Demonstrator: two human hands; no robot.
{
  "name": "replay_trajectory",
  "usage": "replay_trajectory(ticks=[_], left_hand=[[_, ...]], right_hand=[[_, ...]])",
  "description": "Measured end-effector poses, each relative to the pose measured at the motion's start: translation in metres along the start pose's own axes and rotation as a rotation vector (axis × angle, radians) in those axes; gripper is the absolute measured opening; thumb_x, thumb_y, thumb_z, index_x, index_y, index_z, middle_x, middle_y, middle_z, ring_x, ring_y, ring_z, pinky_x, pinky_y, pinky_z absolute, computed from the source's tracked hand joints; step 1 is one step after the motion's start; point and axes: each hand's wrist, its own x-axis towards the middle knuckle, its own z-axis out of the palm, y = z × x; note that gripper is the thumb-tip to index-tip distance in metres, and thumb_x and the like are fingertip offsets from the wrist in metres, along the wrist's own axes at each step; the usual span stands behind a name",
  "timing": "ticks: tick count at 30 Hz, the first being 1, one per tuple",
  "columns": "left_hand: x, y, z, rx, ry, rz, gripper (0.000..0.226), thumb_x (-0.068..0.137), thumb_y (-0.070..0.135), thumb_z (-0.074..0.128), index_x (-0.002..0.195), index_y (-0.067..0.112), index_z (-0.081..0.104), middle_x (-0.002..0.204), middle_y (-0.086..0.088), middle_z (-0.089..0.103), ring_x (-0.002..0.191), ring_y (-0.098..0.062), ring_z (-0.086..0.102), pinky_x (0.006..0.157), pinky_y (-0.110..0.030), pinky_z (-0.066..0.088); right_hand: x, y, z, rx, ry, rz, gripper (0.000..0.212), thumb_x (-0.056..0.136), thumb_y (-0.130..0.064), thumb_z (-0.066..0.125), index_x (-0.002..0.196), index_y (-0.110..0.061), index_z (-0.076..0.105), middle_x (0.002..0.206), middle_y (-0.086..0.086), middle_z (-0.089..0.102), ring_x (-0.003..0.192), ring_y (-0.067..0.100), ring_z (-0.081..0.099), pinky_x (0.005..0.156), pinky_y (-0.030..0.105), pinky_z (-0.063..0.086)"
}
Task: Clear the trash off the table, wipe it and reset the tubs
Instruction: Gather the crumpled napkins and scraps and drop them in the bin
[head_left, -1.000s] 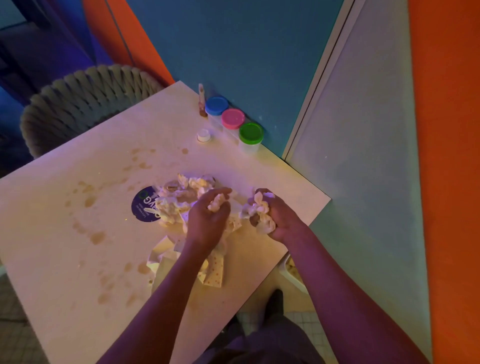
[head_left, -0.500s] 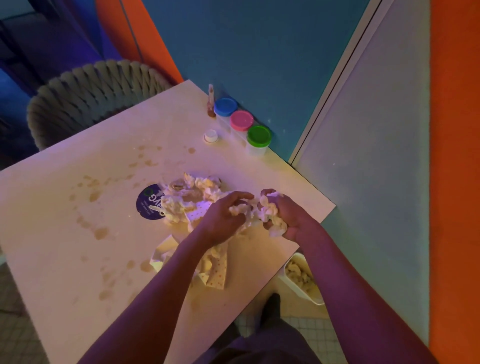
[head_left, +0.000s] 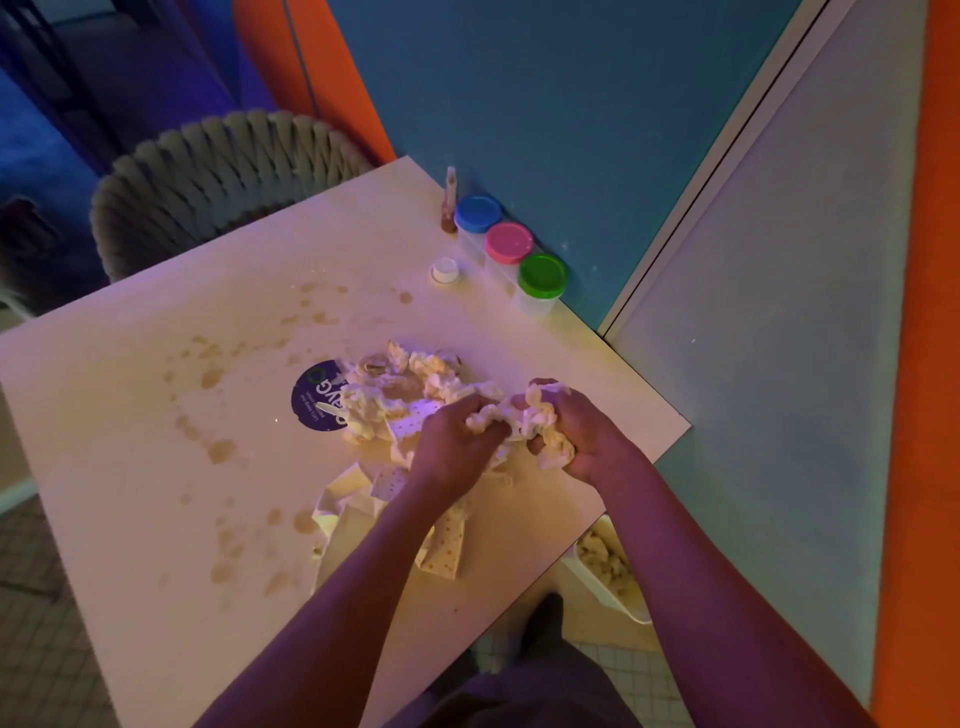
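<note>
The right hand (head_left: 582, 436) is gripping a wad of crumpled napkins (head_left: 524, 421), fingers curled round it. The left hand (head_left: 452, 447) is pinching the same wad from the other side, just beside the right hand. Both hands are working over the near right part of the tabletop (head_left: 130, 415). The trash pile (head_left: 395, 395) is lying behind and under the left hand, partly covering a dark round sticker (head_left: 311, 395). Brown stains (head_left: 221, 449) are marking the tabletop to the left. Three tubs, lidded blue (head_left: 478, 214), pink (head_left: 509, 242) and green (head_left: 543, 276), are standing in a row at the far edge against the wall. A small white cap (head_left: 444, 270) is sitting near them. A white bin (head_left: 608, 566) holding crumpled paper is standing on the floor below the right forearm.
</note>
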Motion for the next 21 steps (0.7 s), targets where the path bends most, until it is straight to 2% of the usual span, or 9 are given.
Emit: replay_trajectory(ticks=[3,7,10,12,13,15,16,18,21], left_hand=[[0.007,0.008,-0.011,-0.059,0.025,0.003,0.020,0.073,0.032,0.071,0.090,0.023,0.074,0.078,0.009,0.071,0.070,-0.008,0.062,0.067,-0.027,0.049],[0.011,0.018,-0.017,-0.002,-0.023,0.036,0.011,0.075,0.026,0.077,0.079,0.028,0.066,0.068,0.013,0.064,0.063,-0.005,0.056,0.061,-0.028,0.045],[0.004,0.027,-0.007,0.157,-0.022,0.038,0.013,0.079,0.029,0.075,0.075,0.021,0.065,0.063,0.005,0.062,0.057,-0.010,0.055,0.056,-0.030,0.044],[-0.002,0.031,0.001,0.214,0.003,0.036,0.014,0.080,0.031,0.073,0.073,0.023,0.064,0.063,0.003,0.064,0.059,-0.015,0.059,0.056,-0.030,0.045],[-0.004,0.033,0.004,0.213,0.020,0.023,0.012,0.079,0.029,0.072,0.071,0.026,0.063,0.063,0.004,0.065,0.060,-0.015,0.061,0.055,-0.029,0.044],[-0.005,0.035,0.008,0.210,0.045,0.000,0.017,0.078,0.025,0.071,0.065,0.030,0.061,0.062,0.005,0.065,0.059,-0.013,0.062,0.052,-0.024,0.040],[-0.005,0.037,0.009,0.216,0.043,-0.012,0.019,0.079,0.025,0.071,0.064,0.029,0.060,0.062,0.005,0.064,0.059,-0.011,0.061,0.051,-0.023,0.038],[-0.002,0.039,0.009,0.222,0.010,-0.041,0.015,0.082,0.026,0.070,0.068,0.025,0.066,0.065,0.004,0.067,0.062,-0.011,0.063,0.051,-0.023,0.039],[0.001,0.041,0.008,0.180,-0.101,-0.080,0.009,0.084,0.029,0.073,0.075,0.027,0.073,0.071,0.002,0.072,0.062,-0.008,0.065,0.052,-0.019,0.043]], right_hand=[[0.000,0.003,-0.003,-0.013,0.073,-0.035,0.016,0.091,-0.013,0.052,0.077,-0.020,0.056,0.084,-0.002,0.072,0.050,0.013,0.055,0.047,0.020,0.036],[-0.001,0.010,0.003,-0.076,0.151,-0.163,0.022,0.095,-0.004,0.051,0.100,-0.018,0.068,0.091,0.003,0.071,0.064,0.019,0.060,0.047,0.024,0.043],[0.001,0.015,0.010,-0.089,0.207,-0.241,0.025,0.093,-0.003,0.057,0.109,-0.015,0.072,0.091,0.000,0.070,0.078,0.019,0.065,0.062,0.029,0.053],[0.003,0.017,0.016,-0.090,0.224,-0.241,0.020,0.095,-0.014,0.061,0.110,-0.017,0.073,0.095,0.003,0.069,0.085,0.021,0.065,0.073,0.031,0.054],[0.003,0.016,0.019,-0.095,0.222,-0.204,0.020,0.096,-0.027,0.062,0.111,-0.019,0.073,0.098,0.005,0.070,0.086,0.022,0.066,0.075,0.032,0.054],[0.005,0.016,0.021,-0.073,0.185,-0.110,0.041,0.091,-0.053,0.062,0.115,-0.021,0.070,0.105,0.011,0.073,0.090,0.023,0.069,0.076,0.033,0.054],[0.005,0.017,0.020,-0.050,0.158,-0.087,0.048,0.087,-0.058,0.065,0.116,-0.019,0.068,0.104,0.012,0.074,0.091,0.023,0.069,0.076,0.034,0.053],[0.004,0.021,0.015,-0.008,0.103,-0.094,0.047,0.081,-0.051,0.076,0.111,-0.015,0.067,0.097,0.010,0.072,0.091,0.023,0.068,0.072,0.033,0.053],[0.001,0.029,0.007,0.135,0.070,-0.112,0.032,0.077,-0.032,0.082,0.101,-0.017,0.067,0.092,0.010,0.069,0.084,0.023,0.067,0.066,0.033,0.054]])
